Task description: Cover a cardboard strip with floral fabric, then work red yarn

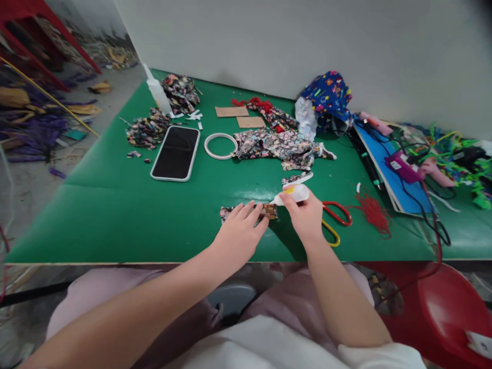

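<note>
In my right hand [307,218] is a small white glue bottle [296,193] with a yellow label, tilted so its nozzle points left and down. The tip meets or hovers just over a brown strip [271,211] with floral fabric [223,212] at its left end; I cannot tell if it touches. My left hand [242,228] lies over this strip with fingers stretched out, pressing it to the table and hiding its middle. Scissors with red and yellow handles [338,212] lie beside my right hand, their blades hidden. A floral scrap [298,178] is just beyond the bottle.
On the green table [115,215] are a phone [176,154], a white ring [221,146], floral fabric [274,146], brown card pieces [231,111] and a white squeeze bottle [158,95]. At right lie red threads [374,212], a blue folder [400,174] and a corded purple device [403,166].
</note>
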Action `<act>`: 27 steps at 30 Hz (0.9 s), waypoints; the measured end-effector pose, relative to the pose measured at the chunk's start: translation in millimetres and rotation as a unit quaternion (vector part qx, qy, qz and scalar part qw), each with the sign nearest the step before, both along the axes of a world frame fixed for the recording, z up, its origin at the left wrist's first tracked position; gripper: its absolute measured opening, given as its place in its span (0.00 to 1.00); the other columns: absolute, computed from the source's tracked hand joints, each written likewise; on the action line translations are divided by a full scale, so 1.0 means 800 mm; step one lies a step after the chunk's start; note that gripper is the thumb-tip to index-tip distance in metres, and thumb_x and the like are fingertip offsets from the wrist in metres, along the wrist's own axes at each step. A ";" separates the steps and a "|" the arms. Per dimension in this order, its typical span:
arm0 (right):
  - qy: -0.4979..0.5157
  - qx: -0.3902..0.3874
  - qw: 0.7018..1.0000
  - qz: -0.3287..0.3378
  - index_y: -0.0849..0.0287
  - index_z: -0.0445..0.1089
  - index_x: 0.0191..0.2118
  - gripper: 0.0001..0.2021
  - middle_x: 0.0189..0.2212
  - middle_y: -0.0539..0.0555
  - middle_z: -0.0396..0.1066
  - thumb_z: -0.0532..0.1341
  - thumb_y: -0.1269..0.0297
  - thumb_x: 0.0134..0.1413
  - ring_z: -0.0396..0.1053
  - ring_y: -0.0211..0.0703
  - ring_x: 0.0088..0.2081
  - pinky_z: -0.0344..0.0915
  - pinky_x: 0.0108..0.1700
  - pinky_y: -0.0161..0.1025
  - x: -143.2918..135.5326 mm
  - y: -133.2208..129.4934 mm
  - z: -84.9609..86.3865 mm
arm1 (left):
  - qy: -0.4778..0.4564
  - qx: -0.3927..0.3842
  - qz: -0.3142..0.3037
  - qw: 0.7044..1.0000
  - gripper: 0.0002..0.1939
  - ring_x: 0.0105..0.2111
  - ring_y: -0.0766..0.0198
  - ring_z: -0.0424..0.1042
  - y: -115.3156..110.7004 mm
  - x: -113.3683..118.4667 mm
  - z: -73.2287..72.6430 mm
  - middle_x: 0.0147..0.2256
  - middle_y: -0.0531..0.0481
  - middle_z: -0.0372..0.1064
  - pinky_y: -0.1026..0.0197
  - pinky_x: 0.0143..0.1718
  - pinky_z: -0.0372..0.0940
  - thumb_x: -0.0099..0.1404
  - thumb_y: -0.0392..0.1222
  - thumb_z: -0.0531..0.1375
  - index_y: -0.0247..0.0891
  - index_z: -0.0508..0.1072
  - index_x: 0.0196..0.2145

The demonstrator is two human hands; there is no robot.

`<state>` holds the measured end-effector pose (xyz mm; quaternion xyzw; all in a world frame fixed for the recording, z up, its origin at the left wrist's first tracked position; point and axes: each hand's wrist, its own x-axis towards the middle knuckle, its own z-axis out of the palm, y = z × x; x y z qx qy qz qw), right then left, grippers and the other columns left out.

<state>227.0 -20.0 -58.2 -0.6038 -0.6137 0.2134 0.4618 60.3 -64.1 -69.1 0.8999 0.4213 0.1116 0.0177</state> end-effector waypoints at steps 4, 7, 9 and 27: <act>0.096 0.002 0.993 -0.063 0.59 0.70 0.32 0.13 0.29 0.52 0.73 0.63 0.54 0.44 0.69 0.39 0.30 0.65 0.34 0.36 -0.002 0.004 0.007 | -0.003 -0.002 0.008 1.000 0.20 0.54 0.47 0.62 0.001 -0.001 0.000 0.54 0.36 0.63 0.45 0.52 0.60 0.63 0.31 0.48 0.34 0.67 0.52; 0.269 -0.022 0.959 -0.089 0.59 0.69 0.33 0.13 0.21 0.46 0.69 0.62 0.55 0.45 0.64 0.32 0.21 0.59 0.22 0.31 0.008 0.013 0.012 | -0.008 -0.007 0.008 1.000 0.21 0.53 0.49 0.63 0.004 -0.002 0.003 0.56 0.34 0.59 0.47 0.51 0.61 0.63 0.30 0.50 0.36 0.66 0.53; 0.412 -0.058 0.906 -0.082 0.59 0.67 0.32 0.13 0.17 0.44 0.65 0.61 0.54 0.45 0.60 0.30 0.17 0.53 0.17 0.28 0.018 0.020 0.015 | -0.008 -0.013 0.026 1.000 0.23 0.52 0.50 0.64 0.007 -0.004 0.006 0.57 0.35 0.57 0.49 0.47 0.64 0.62 0.30 0.50 0.38 0.64 0.55; 0.140 -0.052 0.989 -0.008 0.50 0.56 0.57 0.33 0.42 0.52 0.71 0.64 0.65 0.41 0.71 0.43 0.40 0.67 0.46 0.45 0.025 0.036 0.005 | 0.064 -0.115 0.085 0.988 0.26 0.38 0.56 0.69 0.019 -0.021 0.038 0.43 0.43 0.65 0.56 0.37 0.65 0.66 0.39 0.48 0.41 0.51 0.61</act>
